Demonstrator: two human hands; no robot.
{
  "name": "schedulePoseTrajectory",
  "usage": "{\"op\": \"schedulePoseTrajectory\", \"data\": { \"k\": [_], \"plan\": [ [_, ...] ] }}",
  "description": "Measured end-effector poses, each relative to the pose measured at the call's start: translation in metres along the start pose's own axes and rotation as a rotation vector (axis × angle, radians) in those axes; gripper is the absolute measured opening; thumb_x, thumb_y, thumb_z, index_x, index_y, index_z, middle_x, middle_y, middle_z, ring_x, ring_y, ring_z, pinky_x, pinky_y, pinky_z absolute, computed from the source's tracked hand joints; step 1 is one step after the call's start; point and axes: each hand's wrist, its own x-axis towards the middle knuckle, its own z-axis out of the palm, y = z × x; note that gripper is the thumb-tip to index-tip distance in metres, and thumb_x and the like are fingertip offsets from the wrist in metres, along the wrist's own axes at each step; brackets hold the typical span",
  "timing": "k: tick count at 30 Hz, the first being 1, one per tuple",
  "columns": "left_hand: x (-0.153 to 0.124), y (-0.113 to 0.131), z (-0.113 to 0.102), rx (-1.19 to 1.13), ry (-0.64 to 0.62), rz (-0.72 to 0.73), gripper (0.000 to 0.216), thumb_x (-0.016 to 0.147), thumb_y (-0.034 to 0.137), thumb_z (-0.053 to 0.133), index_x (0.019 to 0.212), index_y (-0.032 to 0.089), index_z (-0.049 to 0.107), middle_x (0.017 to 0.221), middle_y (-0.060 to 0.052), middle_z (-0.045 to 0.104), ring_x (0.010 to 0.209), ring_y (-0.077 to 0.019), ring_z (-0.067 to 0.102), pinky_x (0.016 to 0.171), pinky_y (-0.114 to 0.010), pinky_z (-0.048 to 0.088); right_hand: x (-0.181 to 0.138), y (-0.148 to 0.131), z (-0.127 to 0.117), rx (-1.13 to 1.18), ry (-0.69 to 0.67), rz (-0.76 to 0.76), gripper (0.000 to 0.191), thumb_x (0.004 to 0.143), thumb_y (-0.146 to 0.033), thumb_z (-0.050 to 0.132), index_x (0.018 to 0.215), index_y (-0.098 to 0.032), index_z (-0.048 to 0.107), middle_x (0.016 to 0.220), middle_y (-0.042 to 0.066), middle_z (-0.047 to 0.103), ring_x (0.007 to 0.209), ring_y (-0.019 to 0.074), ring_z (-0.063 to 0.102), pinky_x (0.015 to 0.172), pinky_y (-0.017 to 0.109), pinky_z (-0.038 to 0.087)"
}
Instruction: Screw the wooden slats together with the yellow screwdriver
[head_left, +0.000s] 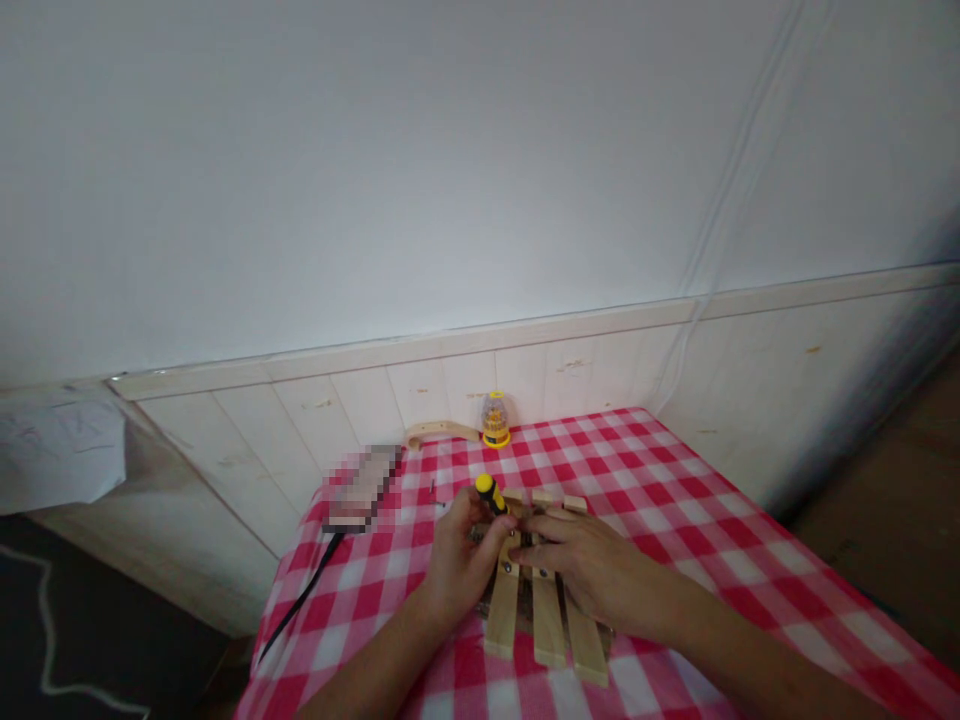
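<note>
My left hand [459,562] is closed around a screwdriver [486,486] with a yellow and black handle. The tool stands tilted over a wooden piece made of several pale slats [550,628] lying on a thin brownish base. Its tip is hidden behind my fingers. Across the slats lies my right hand [604,562], fingers stretched and apart, with the fingertips beside the screwdriver. Dark screw heads [508,568] show in the slats under my hands.
A red and white checked tablecloth [675,590] covers the table. Toward the wall stand a yellow-based screwdriver bit holder [496,424] and a curved wooden piece [442,430]. Loose screws [433,488] lie left of centre. A pixelated flat object [366,490] with a black cord lies at left.
</note>
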Motion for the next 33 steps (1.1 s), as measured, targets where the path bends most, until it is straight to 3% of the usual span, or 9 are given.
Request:
{"op": "schedulePoseTrajectory", "data": {
  "k": [7, 11, 19, 24, 33],
  "plan": [
    [0.0031, 0.0009, 0.0035, 0.000, 0.041, -0.003, 0.026, 0.095, 0.043, 0.077, 0.097, 0.020, 0.067, 0.089, -0.005, 0.081, 0.080, -0.0210, 0.076, 0.074, -0.030, 0.057, -0.0024, 0.0070, 0.0058, -0.038, 0.014, -0.020, 0.044, 0.101, -0.007, 0.059, 0.132, -0.031, 0.079, 0.141, 0.006, 0.073, 0.139, 0.0260, 0.062, 0.126, 0.050, 0.042],
    [0.0039, 0.0013, 0.0030, 0.001, 0.017, -0.004, 0.025, 0.095, 0.043, 0.077, 0.096, 0.020, 0.067, 0.091, -0.006, 0.082, 0.082, -0.0220, 0.077, 0.075, -0.032, 0.058, -0.0029, 0.0070, 0.0056, -0.036, 0.018, -0.019, 0.046, 0.099, -0.008, 0.061, 0.134, -0.032, 0.078, 0.149, 0.007, 0.069, 0.148, 0.0282, 0.056, 0.127, 0.050, 0.041],
    [0.0051, 0.0025, 0.0008, -0.006, -0.043, -0.014, 0.023, 0.097, 0.042, 0.075, 0.103, 0.020, 0.072, 0.105, -0.011, 0.085, 0.097, -0.0260, 0.081, 0.087, -0.036, 0.061, -0.0019, 0.0064, 0.0068, -0.032, 0.013, -0.006, 0.040, 0.100, -0.010, 0.061, 0.128, -0.031, 0.081, 0.141, 0.007, 0.073, 0.138, 0.0274, 0.063, 0.124, 0.051, 0.044],
    [0.0054, 0.0082, 0.0001, 0.001, -0.064, 0.005, 0.021, 0.099, 0.039, 0.072, 0.106, 0.019, 0.074, 0.104, -0.011, 0.085, 0.095, -0.0251, 0.081, 0.086, -0.034, 0.061, -0.0019, 0.0074, 0.0074, -0.021, 0.028, -0.009, 0.038, 0.102, -0.012, 0.058, 0.127, -0.030, 0.080, 0.140, 0.007, 0.074, 0.140, 0.0263, 0.062, 0.125, 0.050, 0.043],
    [0.0033, 0.0071, -0.0015, -0.008, -0.119, 0.021, 0.032, 0.106, 0.048, 0.062, 0.111, 0.019, 0.075, 0.108, -0.011, 0.083, 0.095, -0.0241, 0.079, 0.086, -0.034, 0.062, -0.0011, 0.0071, 0.0096, -0.015, 0.041, -0.043, 0.039, 0.103, -0.008, 0.056, 0.125, -0.028, 0.080, 0.136, 0.007, 0.076, 0.137, 0.0240, 0.064, 0.125, 0.045, 0.042]
  ]
}}
